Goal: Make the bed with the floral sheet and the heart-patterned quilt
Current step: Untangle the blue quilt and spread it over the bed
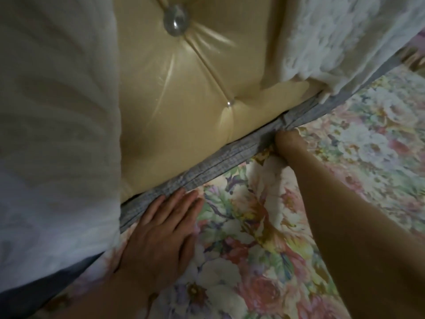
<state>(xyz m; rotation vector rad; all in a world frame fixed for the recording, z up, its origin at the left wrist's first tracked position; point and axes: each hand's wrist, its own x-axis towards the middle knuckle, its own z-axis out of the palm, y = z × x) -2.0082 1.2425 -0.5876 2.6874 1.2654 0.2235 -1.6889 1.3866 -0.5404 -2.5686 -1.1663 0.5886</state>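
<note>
The floral sheet covers the mattress across the lower right. Its grey checked border runs diagonally along the foot of the cream tufted headboard. My left hand lies flat with straight fingers on the sheet, fingertips at the grey border. My right hand is pushed down at the border where sheet meets headboard; its fingers are hidden in the fabric, only the wrist and back of the hand show. No heart-patterned quilt is in view.
A white pillow leans against the headboard on the left. Another white, lace-patterned pillow leans at the upper right. A silver button sits in the headboard's tufting.
</note>
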